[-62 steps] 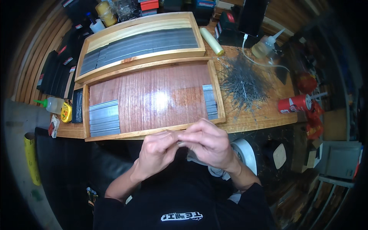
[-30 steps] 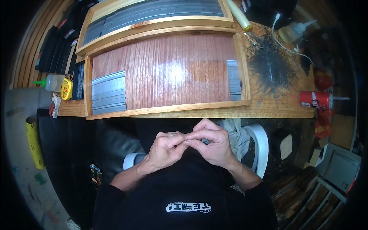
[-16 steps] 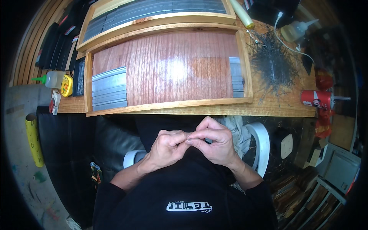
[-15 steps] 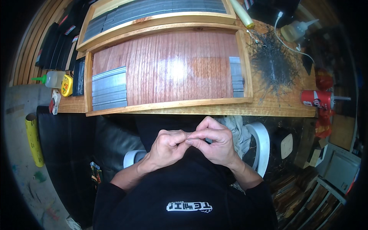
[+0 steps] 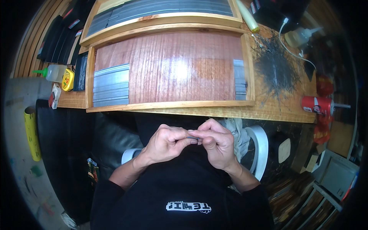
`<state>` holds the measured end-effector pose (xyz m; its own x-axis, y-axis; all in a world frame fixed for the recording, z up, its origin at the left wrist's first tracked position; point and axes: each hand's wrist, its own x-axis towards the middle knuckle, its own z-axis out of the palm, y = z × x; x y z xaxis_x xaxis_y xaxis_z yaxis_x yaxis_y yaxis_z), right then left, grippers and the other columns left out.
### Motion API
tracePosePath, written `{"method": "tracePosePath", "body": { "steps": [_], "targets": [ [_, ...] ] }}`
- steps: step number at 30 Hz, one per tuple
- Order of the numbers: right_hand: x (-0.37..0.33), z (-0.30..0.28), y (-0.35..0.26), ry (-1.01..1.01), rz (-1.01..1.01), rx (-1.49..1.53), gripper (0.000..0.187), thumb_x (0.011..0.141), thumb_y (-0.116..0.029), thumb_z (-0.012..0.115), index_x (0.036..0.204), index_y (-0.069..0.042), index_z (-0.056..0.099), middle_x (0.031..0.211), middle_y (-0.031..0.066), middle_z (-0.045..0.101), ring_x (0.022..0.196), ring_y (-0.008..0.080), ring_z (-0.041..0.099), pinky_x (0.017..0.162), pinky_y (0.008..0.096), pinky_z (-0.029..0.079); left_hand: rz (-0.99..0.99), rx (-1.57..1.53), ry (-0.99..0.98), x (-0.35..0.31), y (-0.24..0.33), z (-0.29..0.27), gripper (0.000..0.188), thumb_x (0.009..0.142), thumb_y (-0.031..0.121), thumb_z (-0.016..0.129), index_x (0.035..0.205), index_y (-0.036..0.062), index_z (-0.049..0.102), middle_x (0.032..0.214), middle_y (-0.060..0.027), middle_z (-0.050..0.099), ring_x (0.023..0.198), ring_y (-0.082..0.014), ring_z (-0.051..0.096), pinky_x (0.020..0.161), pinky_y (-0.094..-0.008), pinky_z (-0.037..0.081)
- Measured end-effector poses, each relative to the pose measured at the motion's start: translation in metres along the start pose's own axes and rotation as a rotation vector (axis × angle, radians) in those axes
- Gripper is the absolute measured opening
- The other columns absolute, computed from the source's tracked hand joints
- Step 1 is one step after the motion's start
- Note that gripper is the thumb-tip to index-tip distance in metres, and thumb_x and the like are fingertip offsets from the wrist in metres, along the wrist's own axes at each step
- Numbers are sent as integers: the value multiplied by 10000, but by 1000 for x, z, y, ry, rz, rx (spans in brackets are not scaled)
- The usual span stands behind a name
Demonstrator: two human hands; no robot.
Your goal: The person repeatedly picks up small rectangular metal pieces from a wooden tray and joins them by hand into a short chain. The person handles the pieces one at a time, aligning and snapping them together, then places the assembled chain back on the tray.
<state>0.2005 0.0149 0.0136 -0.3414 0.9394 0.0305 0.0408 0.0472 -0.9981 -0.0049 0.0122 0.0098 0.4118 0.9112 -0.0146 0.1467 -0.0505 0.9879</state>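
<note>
My two hands meet in front of my dark shirt. Pinched between the thumb and forefinger of my left hand (image 5: pixel 168 142) is a small thin dark strip (image 5: pixel 193 138), mostly covered by the fingers. My right hand (image 5: pixel 220 145) has its fingers bent against the strip's other end; its thumb stands a little off to the side. Beyond the hands lies a shallow wooden tray (image 5: pixel 172 106) with a shiny reddish-brown base. Flat grey strips (image 5: pixel 111 86) are stacked in rows at its left end, and shorter grey strips (image 5: pixel 240 78) sit at its right end.
Behind it is a second wooden tray (image 5: pixel 168 20) filled with grey strips. The bench also holds a pile of fine dark shavings (image 5: pixel 276 67), a squeeze bottle (image 5: pixel 299 37), a yellow tape measure (image 5: pixel 68 79) and a green-tipped bottle (image 5: pixel 55 73). A red can (image 5: pixel 317 104) is at the right edge.
The right thumb has lifted away from the left fingertips, and more of the dark strip shows. Both hands stay close together; the view has shifted slightly.
</note>
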Motion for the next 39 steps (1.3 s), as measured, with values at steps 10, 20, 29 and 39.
{"method": "tracePosePath", "body": {
  "steps": [10, 20, 29, 39],
  "targets": [
    [6, -2, -1, -28, -78, -108, 244, 836, 6, 849, 1075, -17, 807, 926, 66, 690, 802, 148, 673, 689, 254, 539, -28, 28, -9, -1, -4, -4, 155, 889, 18, 778, 1035, -34, 768, 843, -188, 759, 738, -288, 765, 638, -329, 573],
    [7, -1, -1, 28, -124, -95, 166, 834, 26, 840, 977, 2, 756, 912, 85, 713, 791, 163, 705, 692, 265, 561, -2, 34, 34, -2, -4, -2, 174, 898, 31, 782, 1063, -23, 777, 841, -182, 764, 741, -283, 769, 640, -321, 578],
    [6, -2, 1, 36, -112, -75, 152, 830, 39, 832, 942, -2, 738, 907, 83, 711, 786, 159, 707, 697, 258, 565, 0, 18, 43, -1, -3, 1, 162, 904, 42, 789, 1052, -23, 778, 825, -176, 763, 717, -261, 763, 623, -314, 570],
    [7, -2, -2, 30, -91, -76, 128, 847, 39, 811, 923, -3, 717, 892, 74, 695, 775, 154, 683, 693, 264, 555, 3, 13, 53, -1, -5, 2, 166, 903, 41, 792, 1057, -19, 780, 817, -170, 762, 703, -251, 758, 611, -309, 558]
  ]
}}
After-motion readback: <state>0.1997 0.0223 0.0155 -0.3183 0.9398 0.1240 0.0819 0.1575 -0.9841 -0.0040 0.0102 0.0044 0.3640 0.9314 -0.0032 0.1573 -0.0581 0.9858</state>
